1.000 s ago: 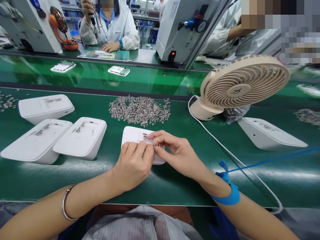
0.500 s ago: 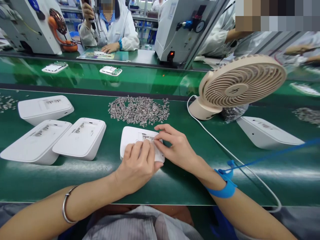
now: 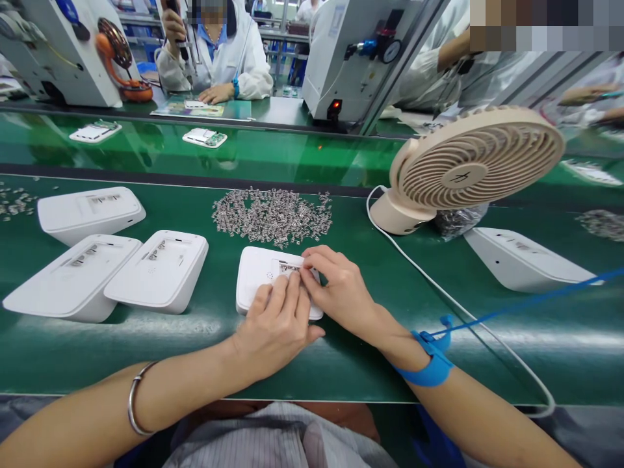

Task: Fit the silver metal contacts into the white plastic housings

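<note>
A white plastic housing (image 3: 253, 270) lies in front of me, with a recessed slot (image 3: 288, 266) holding small metal contacts. My left hand (image 3: 277, 318) rests over its near side, fingers bent down to the slot and gripping the housing; the thumb sticks out past the near edge. At the slot's right end, my right hand (image 3: 338, 286) has thumb and forefinger pinched together. Whatever is between those fingertips is too small and hidden to name. Just behind the housing spreads a pile of small metal clips (image 3: 273, 214).
Several similar white housings (image 3: 156, 270) stand at the left, another (image 3: 526, 260) at the right. A beige fan (image 3: 458, 175) with a white cable (image 3: 429, 279) is at right. A blue wrist strap cord (image 3: 526, 302) runs rightward. Circuit boards (image 3: 205, 137) lie on the green conveyor (image 3: 292, 156); a co-worker sits beyond.
My left hand has slid slightly down and right, uncovering more of the housing's top. My right fingertips remain at the slot. The boards on the conveyor have moved left.
</note>
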